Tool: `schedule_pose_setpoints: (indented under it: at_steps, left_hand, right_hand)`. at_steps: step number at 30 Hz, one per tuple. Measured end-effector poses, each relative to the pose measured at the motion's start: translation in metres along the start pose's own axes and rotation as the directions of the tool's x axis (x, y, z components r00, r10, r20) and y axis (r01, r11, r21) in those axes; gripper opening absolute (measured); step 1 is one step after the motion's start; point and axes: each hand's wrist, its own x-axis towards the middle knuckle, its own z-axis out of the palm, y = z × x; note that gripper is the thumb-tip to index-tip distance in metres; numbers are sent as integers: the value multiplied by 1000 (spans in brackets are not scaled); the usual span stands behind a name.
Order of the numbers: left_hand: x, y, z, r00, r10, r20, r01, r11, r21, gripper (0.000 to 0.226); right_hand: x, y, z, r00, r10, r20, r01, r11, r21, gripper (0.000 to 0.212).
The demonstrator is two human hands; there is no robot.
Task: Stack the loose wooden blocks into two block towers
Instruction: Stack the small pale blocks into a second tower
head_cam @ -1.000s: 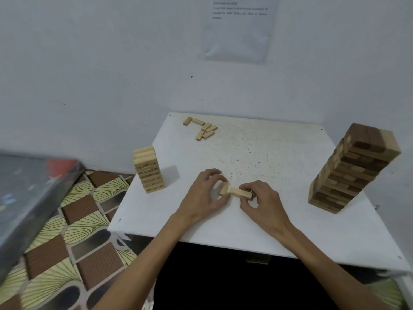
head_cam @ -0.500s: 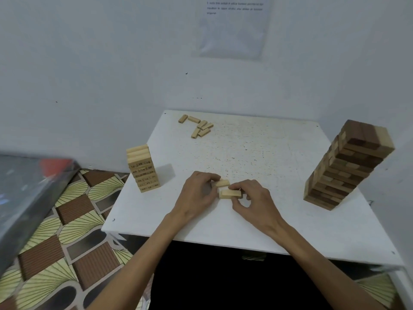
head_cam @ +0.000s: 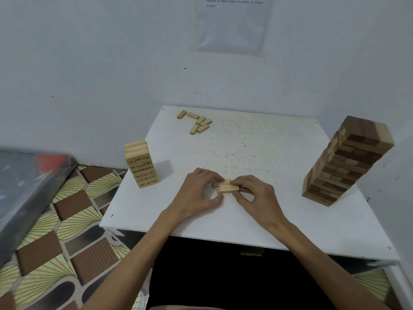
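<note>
A small cluster of pale blocks [head_cam: 226, 187] lies flat near the front middle of the white table [head_cam: 245, 151], pinched between both hands. How many blocks it holds, and whether it rests on the tabletop or sits just above it, cannot be told.

The left hand [head_cam: 196, 194] is palm down with its fingers curled over the cluster's left end and its thumb tucked against the near side. The right hand [head_cam: 257, 195] mirrors it: its forefinger lies along the top of the right end and its thumb presses in from the near side. Both grips are narrow. The bare forearms rise from the bottom edge, from seven and five o'clock, and meet in a V at the blocks.

Taking the cluster as the dial's centre:
- A short tower [head_cam: 142, 164] of pale, numbered blocks stands upright at nine o'clock, by the table's left edge.
- A scatter of loose blocks [head_cam: 197, 123] lies at eleven o'clock, near the far edge.
- A tall tower [head_cam: 344, 159] of mixed dark and light blocks stands at three o'clock.

A sheet of paper [head_cam: 232, 23] hangs on the wall at twelve o'clock, and a patterned floor [head_cam: 67, 220] shows at eight o'clock.
</note>
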Motion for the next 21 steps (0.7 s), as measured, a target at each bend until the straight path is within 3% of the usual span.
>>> schedule_pose_setpoints:
  at_steps: [5, 11, 21]
  left_hand:
    - [1, 0, 0, 998, -38, -46, 35, 997, -64, 22]
    - [-1, 1, -1, 999, -29, -42, 25, 996, -84, 19]
    - [-6, 0, -12, 998, 3, 63, -1, 999, -33, 55]
  right_hand:
    - [-6, 5, -4, 1000, 28, 5, -28, 996, -82, 22]
    - [-7, 5, -8, 991, 94, 99, -83, 990, -113, 25]
    - [1, 7, -8, 964, 265, -7, -266, 963, -39, 31]
